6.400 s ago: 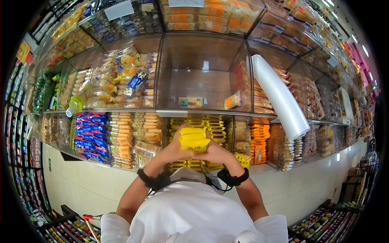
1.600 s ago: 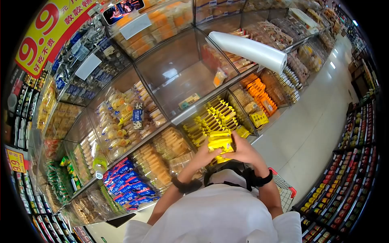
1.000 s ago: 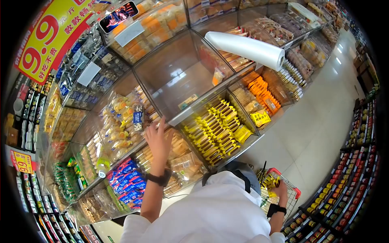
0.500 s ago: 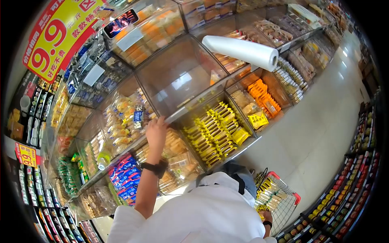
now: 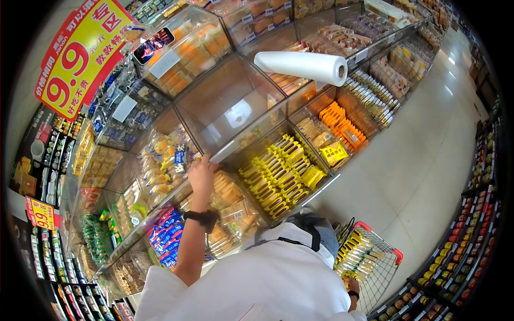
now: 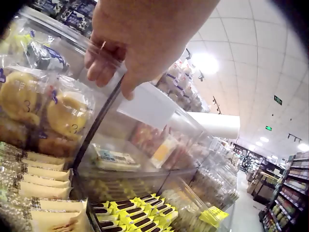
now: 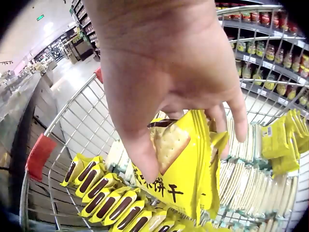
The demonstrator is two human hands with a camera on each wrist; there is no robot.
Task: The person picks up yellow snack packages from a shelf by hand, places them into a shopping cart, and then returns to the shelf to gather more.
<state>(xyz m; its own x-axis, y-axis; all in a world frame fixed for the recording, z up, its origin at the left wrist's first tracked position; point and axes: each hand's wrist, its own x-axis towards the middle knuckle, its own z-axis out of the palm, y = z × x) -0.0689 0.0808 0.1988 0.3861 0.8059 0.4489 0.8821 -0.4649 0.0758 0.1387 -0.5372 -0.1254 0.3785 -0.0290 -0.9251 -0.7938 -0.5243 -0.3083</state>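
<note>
Cart stands by the person's right side, with the right hand down inside it. The grip is narrowed around yellow packs, thumb against the printed face, fingers at the far side. Beside these packs lie a row of small yellow bars and stacks of pale packs.

Change noted: under two seconds ago both hands held yellow packs over the display; now the right hand has them in the cart, and the left is off them. In judgement, the carry is effectively made, with only release of this handful outstanding.

Farther forward, the left hand grips a clear partition, fingers curled over its edge; no pack is visible in that grip. Next to it, the bin remains well stocked with yellow bars. Beyond lies a plastic roll, across the dividers.
</note>
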